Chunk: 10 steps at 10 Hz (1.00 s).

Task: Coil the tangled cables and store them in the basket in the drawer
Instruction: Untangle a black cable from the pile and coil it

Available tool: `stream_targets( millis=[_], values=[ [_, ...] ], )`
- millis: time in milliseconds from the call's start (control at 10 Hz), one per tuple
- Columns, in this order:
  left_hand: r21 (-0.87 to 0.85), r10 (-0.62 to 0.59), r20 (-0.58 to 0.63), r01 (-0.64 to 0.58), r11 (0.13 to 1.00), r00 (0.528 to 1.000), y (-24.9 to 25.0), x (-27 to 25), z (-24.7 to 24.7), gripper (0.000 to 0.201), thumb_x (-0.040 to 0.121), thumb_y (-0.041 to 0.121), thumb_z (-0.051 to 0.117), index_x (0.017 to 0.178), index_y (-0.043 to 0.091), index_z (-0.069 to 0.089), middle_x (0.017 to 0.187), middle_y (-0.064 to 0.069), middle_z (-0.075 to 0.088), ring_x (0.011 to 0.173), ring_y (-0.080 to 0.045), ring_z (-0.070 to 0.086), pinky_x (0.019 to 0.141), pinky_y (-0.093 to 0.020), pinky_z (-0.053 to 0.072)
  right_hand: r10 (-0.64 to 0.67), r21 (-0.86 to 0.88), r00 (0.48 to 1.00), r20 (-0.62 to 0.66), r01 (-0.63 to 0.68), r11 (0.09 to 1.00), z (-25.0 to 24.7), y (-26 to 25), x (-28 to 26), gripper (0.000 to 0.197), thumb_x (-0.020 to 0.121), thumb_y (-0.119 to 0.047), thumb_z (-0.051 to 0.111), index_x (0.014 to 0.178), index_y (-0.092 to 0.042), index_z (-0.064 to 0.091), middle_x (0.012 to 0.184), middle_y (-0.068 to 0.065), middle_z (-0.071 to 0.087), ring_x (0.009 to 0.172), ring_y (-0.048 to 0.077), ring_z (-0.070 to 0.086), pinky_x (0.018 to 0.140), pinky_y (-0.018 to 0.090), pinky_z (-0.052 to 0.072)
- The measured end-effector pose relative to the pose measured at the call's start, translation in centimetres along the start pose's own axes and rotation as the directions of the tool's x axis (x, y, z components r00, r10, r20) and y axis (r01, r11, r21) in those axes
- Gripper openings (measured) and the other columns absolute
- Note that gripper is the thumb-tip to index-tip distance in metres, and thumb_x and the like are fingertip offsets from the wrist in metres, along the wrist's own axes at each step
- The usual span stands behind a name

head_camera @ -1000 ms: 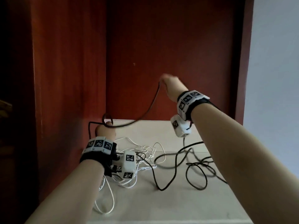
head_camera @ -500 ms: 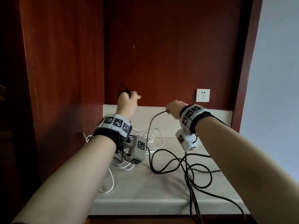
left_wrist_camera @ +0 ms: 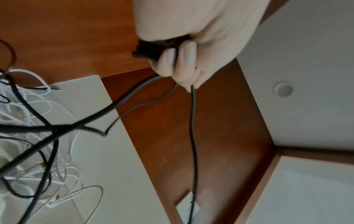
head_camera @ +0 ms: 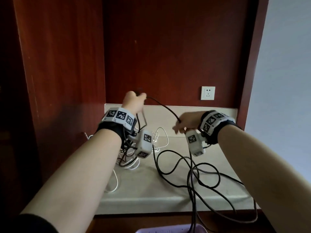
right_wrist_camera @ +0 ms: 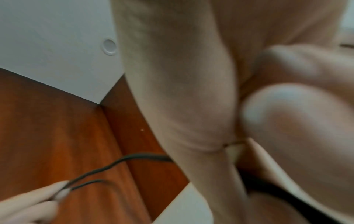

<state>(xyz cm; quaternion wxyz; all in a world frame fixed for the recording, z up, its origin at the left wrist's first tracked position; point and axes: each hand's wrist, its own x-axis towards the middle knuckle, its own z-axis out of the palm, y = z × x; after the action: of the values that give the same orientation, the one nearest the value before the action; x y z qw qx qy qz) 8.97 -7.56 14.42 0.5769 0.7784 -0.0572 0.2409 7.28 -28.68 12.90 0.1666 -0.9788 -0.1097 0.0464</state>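
A long black cable (head_camera: 178, 167) sprawls in loose loops over the pale counter (head_camera: 148, 187) and hangs off its front edge. My left hand (head_camera: 134, 102) is raised near the back wall and grips loops of the black cable (left_wrist_camera: 192, 136) and its dark plug (left_wrist_camera: 153, 48) in a fist. My right hand (head_camera: 185, 123) holds the same cable a little lower and to the right, the strand (right_wrist_camera: 138, 157) running through its curled fingers. A tangle of thin white cables (head_camera: 129, 158) lies under my left wrist. A lilac basket (head_camera: 170, 229) shows at the bottom edge.
Dark red wooden panels (head_camera: 64, 68) close in the counter at the left and back. A white wall socket (head_camera: 207, 93) sits on the back panel at the right. A pale wall (head_camera: 286, 81) rises to the right of the alcove.
My left hand rose from the counter to the back wall holding cable. My right hand came down from high up and now holds the strand lower, closer to the left hand.
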Motion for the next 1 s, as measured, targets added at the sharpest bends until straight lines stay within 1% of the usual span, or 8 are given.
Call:
stream_targets(
  millis=[200,300,400,500,600,700,800,1000],
  values=[
    [-0.146,-0.148,-0.334,0.104,0.984,0.931,-0.3,2.3,-4.5,0.033,0.093,0.022,0.049,0.114,-0.001,0.057,0.115,-0.021,0.061,0.110,-0.038,0.059,0.092,-0.043,0.048,0.347,-0.215,0.929,0.129,-0.315,0.924,1.2,7.0,-0.1,0.017,0.081,-0.040,0.070,0.071,-0.027,0.068,0.077,-0.005,0.063,0.070,0.011,0.056,0.088,0.036,0.049],
    [-0.147,-0.145,-0.391,0.094,0.985,0.909,-0.6,2.6,-4.7,0.038,0.095,0.025,0.049,0.118,-0.004,0.054,0.118,-0.020,0.061,0.109,-0.038,0.059,0.092,-0.042,0.049,0.440,-0.296,0.897,-0.042,-0.432,0.852,0.0,8.2,-1.7,0.012,0.088,-0.019,0.062,0.076,-0.021,0.058,0.089,0.004,0.056,0.079,0.018,0.053,0.091,0.037,0.043],
    [-0.068,-0.104,-0.376,0.084,0.994,0.921,-1.1,2.2,-3.7,0.038,0.095,0.026,0.051,0.114,-0.007,0.057,0.114,-0.023,0.062,0.103,-0.040,0.060,0.088,-0.043,0.049,0.400,-0.167,0.859,-0.318,-0.466,0.869,-3.3,5.8,-3.4,0.029,0.094,-0.009,0.050,0.121,-0.001,0.057,0.127,0.021,0.054,0.120,0.034,0.051,0.099,0.038,0.039],
    [-0.023,-0.073,-0.363,0.069,0.997,0.929,-1.8,2.2,-3.2,0.038,0.096,0.026,0.051,0.108,-0.009,0.059,0.109,-0.026,0.064,0.099,-0.042,0.061,0.087,-0.045,0.050,0.290,0.171,0.686,-0.668,-0.238,0.956,-7.5,2.3,-2.5,0.034,0.094,0.001,0.040,0.127,0.005,0.047,0.131,0.024,0.050,0.120,0.038,0.048,0.096,0.039,0.041],
    [-0.018,-0.052,-0.377,0.049,0.999,0.925,-2.3,2.5,-3.2,0.036,0.095,0.024,0.050,0.103,-0.009,0.059,0.104,-0.026,0.064,0.096,-0.042,0.061,0.085,-0.044,0.049,0.021,0.058,0.466,-0.885,0.065,0.996,-10.6,-2.3,-2.1,0.030,0.088,0.008,0.026,0.108,-0.005,0.043,0.109,0.016,0.052,0.098,0.032,0.052,0.078,0.038,0.041],
    [0.038,-0.041,-0.349,0.058,0.998,0.936,-2.7,2.2,-3.3,0.030,0.094,0.021,0.047,0.096,-0.007,0.058,0.092,-0.026,0.066,0.082,-0.040,0.063,0.072,-0.039,0.050,-0.149,-0.127,0.565,-0.812,0.079,0.989,-10.5,-4.0,-1.0,0.016,0.097,-0.006,0.030,0.103,-0.014,0.042,0.089,0.008,0.048,0.077,0.024,0.048,0.067,0.034,0.037],
    [0.109,-0.071,-0.328,0.113,0.988,0.942,-2.1,1.7,-3.5,0.029,0.096,0.020,0.042,0.094,-0.006,0.055,0.078,-0.021,0.063,0.066,-0.033,0.060,0.059,-0.032,0.047,-0.026,-0.333,0.881,-0.472,-0.151,0.931,-7.7,-1.8,2.4,0.023,0.098,-0.011,0.038,0.116,-0.013,0.052,0.088,0.003,0.053,0.078,0.023,0.054,0.071,0.032,0.044],
    [0.131,0.109,-0.258,-0.077,0.988,0.960,0.2,0.2,-2.2,0.030,0.099,0.024,0.044,0.093,-0.003,0.056,0.083,-0.016,0.058,0.070,-0.028,0.052,0.060,-0.030,0.035,-0.007,-0.454,0.949,-0.317,-0.145,0.879,-2.5,-2.0,3.7,0.024,0.095,-0.005,0.041,0.107,-0.007,0.061,0.101,0.012,0.059,0.100,0.028,0.060,0.081,0.030,0.046]
  ],
)
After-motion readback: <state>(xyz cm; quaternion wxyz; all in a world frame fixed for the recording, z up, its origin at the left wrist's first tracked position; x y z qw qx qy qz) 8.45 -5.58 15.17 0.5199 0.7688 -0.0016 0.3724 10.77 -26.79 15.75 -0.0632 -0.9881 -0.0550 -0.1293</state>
